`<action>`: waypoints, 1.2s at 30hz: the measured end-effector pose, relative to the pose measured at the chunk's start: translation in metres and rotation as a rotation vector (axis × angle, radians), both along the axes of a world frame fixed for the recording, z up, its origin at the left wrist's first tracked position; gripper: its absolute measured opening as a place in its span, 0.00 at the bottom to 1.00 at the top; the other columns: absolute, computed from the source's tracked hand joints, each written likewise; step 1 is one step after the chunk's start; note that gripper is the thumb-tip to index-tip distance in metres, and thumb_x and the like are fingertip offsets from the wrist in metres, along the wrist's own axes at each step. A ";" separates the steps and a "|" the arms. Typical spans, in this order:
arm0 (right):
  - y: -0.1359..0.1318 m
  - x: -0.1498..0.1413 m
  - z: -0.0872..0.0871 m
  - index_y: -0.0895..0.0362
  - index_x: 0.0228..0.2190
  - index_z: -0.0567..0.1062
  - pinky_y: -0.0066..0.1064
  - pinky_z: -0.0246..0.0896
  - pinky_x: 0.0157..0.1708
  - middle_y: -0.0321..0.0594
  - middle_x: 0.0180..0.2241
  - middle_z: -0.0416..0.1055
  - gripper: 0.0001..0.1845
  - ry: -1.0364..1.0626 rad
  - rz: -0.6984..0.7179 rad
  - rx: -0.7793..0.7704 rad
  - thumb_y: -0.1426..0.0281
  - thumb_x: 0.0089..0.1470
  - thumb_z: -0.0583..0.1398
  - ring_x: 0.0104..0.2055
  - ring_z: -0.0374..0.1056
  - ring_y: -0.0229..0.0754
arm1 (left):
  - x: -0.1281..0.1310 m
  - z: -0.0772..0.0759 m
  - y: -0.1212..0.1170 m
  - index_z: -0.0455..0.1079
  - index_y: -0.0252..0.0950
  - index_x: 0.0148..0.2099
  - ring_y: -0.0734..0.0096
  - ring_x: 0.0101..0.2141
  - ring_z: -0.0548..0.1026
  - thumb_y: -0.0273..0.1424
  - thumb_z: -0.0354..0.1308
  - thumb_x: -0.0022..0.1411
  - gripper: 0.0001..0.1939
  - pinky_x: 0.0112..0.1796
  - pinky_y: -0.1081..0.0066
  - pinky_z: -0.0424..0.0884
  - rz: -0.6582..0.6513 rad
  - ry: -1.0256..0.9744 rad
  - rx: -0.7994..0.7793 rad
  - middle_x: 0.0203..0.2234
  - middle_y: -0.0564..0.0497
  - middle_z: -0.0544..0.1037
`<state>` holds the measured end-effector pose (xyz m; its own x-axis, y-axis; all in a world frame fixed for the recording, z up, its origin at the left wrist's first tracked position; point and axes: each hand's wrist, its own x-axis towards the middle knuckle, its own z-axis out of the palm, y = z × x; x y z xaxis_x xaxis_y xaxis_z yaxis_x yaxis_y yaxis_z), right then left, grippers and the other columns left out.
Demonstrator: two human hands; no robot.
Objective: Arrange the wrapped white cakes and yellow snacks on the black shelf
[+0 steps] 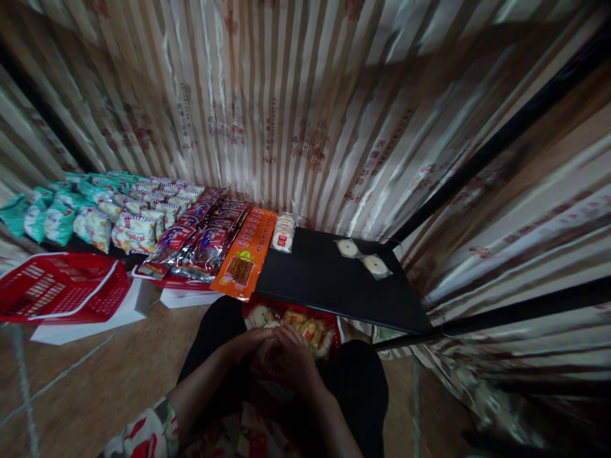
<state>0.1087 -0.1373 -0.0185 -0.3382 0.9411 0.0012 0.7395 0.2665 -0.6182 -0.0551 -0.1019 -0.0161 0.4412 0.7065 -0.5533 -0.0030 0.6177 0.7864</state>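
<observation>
Both hands are together between my knees, above a red basket [340,331] of wrapped pale and yellow snacks [312,332]. My left hand [258,338] comes in from the left with its fingers curled. My right hand [292,356] lies against it, its fingers closed and overlapping the left. A bit of something pale shows at the fingertips, but whatever the hands grip is hidden and dim. Just ahead, on a black shelf [315,273], a row of round white wrapped cakes [284,234] stands beside a flat orange snack packet [248,251]. Two single wrapped white cakes [376,266] lie farther right.
Dark purple packets [210,238], white striped packets [136,232] and teal-and-white bags [60,219] fill the shelf's left side. Another red basket [67,286] stands on a white box at left. Black poles [496,140] and a striped curtain [296,95] enclose the shelf.
</observation>
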 end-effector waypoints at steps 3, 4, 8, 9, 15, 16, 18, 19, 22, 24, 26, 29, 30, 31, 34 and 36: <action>0.001 0.000 0.008 0.52 0.47 0.72 0.40 0.52 0.54 0.42 0.49 0.69 0.25 0.054 0.020 -0.063 0.75 0.43 0.57 0.54 0.60 0.48 | -0.002 0.012 0.001 0.75 0.35 0.35 0.68 0.23 0.72 0.46 0.59 0.49 0.19 0.22 0.75 0.62 -0.073 0.047 -0.050 0.22 0.51 0.76; 0.002 0.000 0.011 0.51 0.45 0.73 0.40 0.54 0.52 0.42 0.47 0.70 0.24 0.086 0.010 -0.077 0.74 0.43 0.58 0.52 0.62 0.48 | -0.002 0.016 0.002 0.74 0.35 0.35 0.70 0.21 0.71 0.49 0.57 0.50 0.22 0.20 0.75 0.61 -0.092 0.063 -0.071 0.21 0.51 0.76; 0.005 0.002 0.015 0.50 0.40 0.76 0.38 0.59 0.46 0.41 0.41 0.74 0.19 0.224 -0.095 -0.118 0.73 0.42 0.59 0.46 0.67 0.48 | -0.002 0.023 0.008 0.74 0.33 0.33 0.74 0.17 0.68 0.56 0.52 0.49 0.30 0.18 0.76 0.59 -0.149 0.101 -0.136 0.19 0.51 0.74; 0.006 0.003 0.015 0.50 0.38 0.76 0.37 0.61 0.44 0.41 0.39 0.75 0.18 0.253 -0.139 -0.138 0.73 0.43 0.59 0.43 0.69 0.48 | -0.003 0.023 0.011 0.74 0.32 0.32 0.74 0.17 0.68 0.57 0.51 0.49 0.31 0.18 0.75 0.59 -0.161 0.103 -0.141 0.18 0.50 0.74; 0.006 0.003 0.009 0.50 0.35 0.76 0.33 0.63 0.33 0.37 0.31 0.76 0.12 0.441 -0.347 -0.257 0.65 0.45 0.59 0.32 0.71 0.44 | -0.009 0.018 0.023 0.73 0.32 0.32 0.77 0.16 0.66 0.58 0.53 0.46 0.32 0.18 0.77 0.57 -0.064 0.109 -0.084 0.16 0.53 0.71; 0.006 0.002 0.007 0.50 0.33 0.76 0.33 0.63 0.32 0.36 0.30 0.76 0.11 0.487 -0.365 -0.269 0.64 0.44 0.59 0.31 0.71 0.44 | -0.010 0.018 0.024 0.72 0.31 0.31 0.78 0.15 0.65 0.59 0.52 0.45 0.33 0.17 0.78 0.56 -0.068 0.106 -0.086 0.15 0.54 0.70; 0.008 0.001 0.004 0.50 0.31 0.76 0.33 0.64 0.30 0.36 0.28 0.76 0.10 0.590 -0.415 -0.281 0.62 0.44 0.59 0.29 0.71 0.43 | -0.011 0.020 0.025 0.71 0.31 0.30 0.80 0.13 0.62 0.59 0.52 0.45 0.33 0.16 0.78 0.54 -0.091 0.076 -0.084 0.14 0.55 0.68; 0.009 0.001 0.003 0.51 0.30 0.75 0.33 0.64 0.29 0.37 0.28 0.76 0.10 0.642 -0.439 -0.282 0.61 0.43 0.60 0.29 0.71 0.43 | -0.011 0.022 0.025 0.70 0.31 0.30 0.80 0.13 0.62 0.58 0.53 0.45 0.32 0.16 0.78 0.53 -0.091 0.051 -0.066 0.14 0.55 0.67; 0.012 -0.001 0.002 0.52 0.28 0.74 0.34 0.65 0.27 0.37 0.26 0.76 0.12 0.786 -0.459 -0.320 0.58 0.43 0.59 0.27 0.70 0.44 | -0.010 0.028 0.024 0.69 0.31 0.32 0.80 0.15 0.63 0.51 0.59 0.46 0.25 0.17 0.79 0.54 -0.050 -0.045 0.032 0.15 0.56 0.67; 0.013 -0.002 0.004 0.52 0.27 0.72 0.34 0.65 0.26 0.36 0.25 0.76 0.13 0.844 -0.473 -0.350 0.56 0.43 0.59 0.26 0.70 0.44 | -0.009 0.031 0.023 0.68 0.31 0.34 0.81 0.16 0.64 0.45 0.62 0.45 0.21 0.18 0.79 0.55 0.000 -0.086 0.081 0.16 0.57 0.68; 0.013 -0.003 0.006 0.53 0.27 0.71 0.34 0.65 0.25 0.36 0.23 0.75 0.15 0.850 -0.515 -0.344 0.54 0.44 0.58 0.25 0.70 0.43 | -0.007 0.032 0.022 0.67 0.32 0.34 0.81 0.16 0.64 0.42 0.64 0.44 0.20 0.19 0.78 0.57 0.062 -0.099 0.114 0.17 0.57 0.68; 0.014 -0.004 0.009 0.54 0.26 0.70 0.33 0.64 0.24 0.36 0.22 0.74 0.16 0.819 -0.580 -0.291 0.53 0.45 0.58 0.24 0.69 0.43 | -0.003 0.030 0.023 0.66 0.33 0.34 0.81 0.17 0.64 0.39 0.65 0.41 0.20 0.21 0.78 0.58 0.155 -0.072 0.168 0.17 0.57 0.69; 0.015 -0.005 0.010 0.54 0.25 0.69 0.33 0.64 0.24 0.36 0.22 0.74 0.16 0.814 -0.590 -0.280 0.53 0.45 0.58 0.23 0.69 0.43 | -0.001 0.030 0.024 0.66 0.32 0.34 0.81 0.17 0.64 0.38 0.65 0.41 0.19 0.22 0.78 0.58 0.183 -0.054 0.186 0.17 0.57 0.69; 0.015 -0.006 0.010 0.53 0.25 0.69 0.33 0.64 0.24 0.36 0.21 0.74 0.16 0.811 -0.598 -0.269 0.53 0.45 0.57 0.23 0.69 0.42 | 0.001 0.029 0.025 0.66 0.32 0.33 0.81 0.17 0.64 0.38 0.65 0.42 0.18 0.22 0.78 0.58 0.207 -0.032 0.202 0.17 0.58 0.69; 0.020 -0.007 0.010 0.53 0.26 0.69 0.33 0.65 0.26 0.34 0.22 0.73 0.15 0.818 -0.581 -0.255 0.54 0.46 0.58 0.24 0.69 0.42 | 0.005 0.029 0.030 0.66 0.33 0.32 0.81 0.16 0.63 0.37 0.64 0.43 0.16 0.21 0.78 0.57 0.261 0.036 0.251 0.14 0.59 0.67; 0.024 -0.007 0.011 0.52 0.28 0.70 0.33 0.65 0.28 0.34 0.23 0.74 0.15 0.841 -0.558 -0.258 0.54 0.45 0.58 0.25 0.69 0.41 | 0.008 0.030 0.033 0.66 0.33 0.31 0.81 0.15 0.62 0.37 0.63 0.44 0.15 0.21 0.78 0.57 0.277 0.065 0.273 0.14 0.59 0.66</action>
<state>0.1016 -0.1129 -0.0076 0.1620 0.9686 -0.1886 0.0207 -0.1944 -0.9807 -0.0475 -0.0686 0.0139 0.1833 0.9189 -0.3492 -0.0847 0.3687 0.9257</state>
